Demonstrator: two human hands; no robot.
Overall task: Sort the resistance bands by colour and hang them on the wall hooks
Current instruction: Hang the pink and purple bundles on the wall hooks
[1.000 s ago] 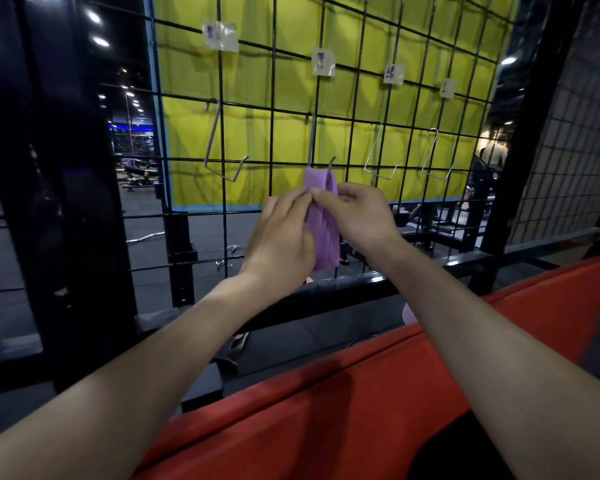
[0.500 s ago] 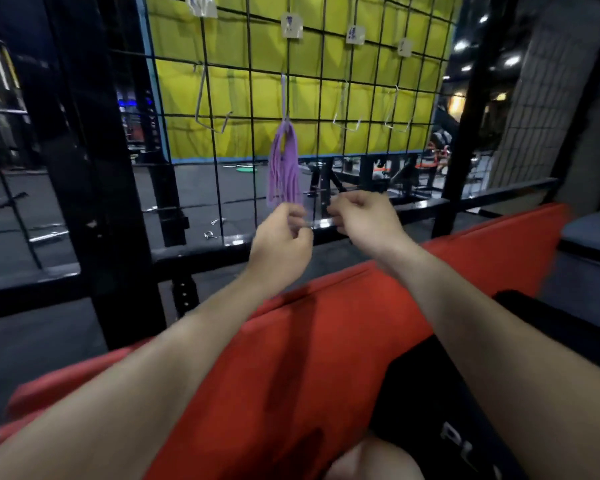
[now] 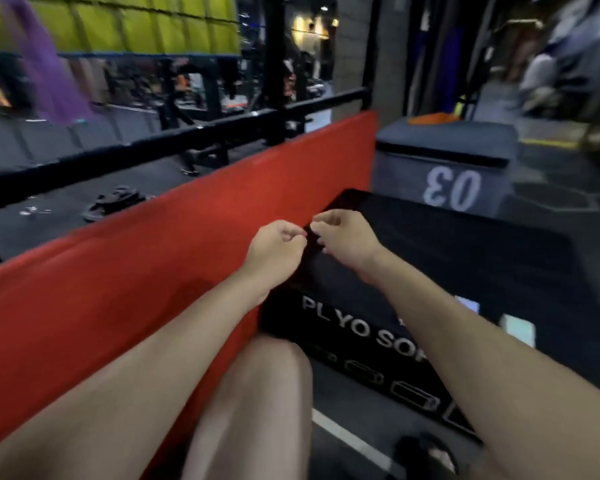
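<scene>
Purple bands (image 3: pixel 45 64) hang at upper left against the yellow mesh backing, blurred, well away from both hands, so that colour looks dealt with. Left hand (image 3: pixel 278 245) and right hand (image 3: pixel 343 237) hover close together over the black plyo box (image 3: pixel 447 258) beside the red pad (image 3: pixel 187 230); fingers loosely curled, grasping nothing visible; probably lowering towards the next band, none visible.

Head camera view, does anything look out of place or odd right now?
Nothing looks spilled or broken. The purple bands hang at upper left, blurred. Both hands, left and right, are loosely curled and hold nothing above the black plyo box.
</scene>
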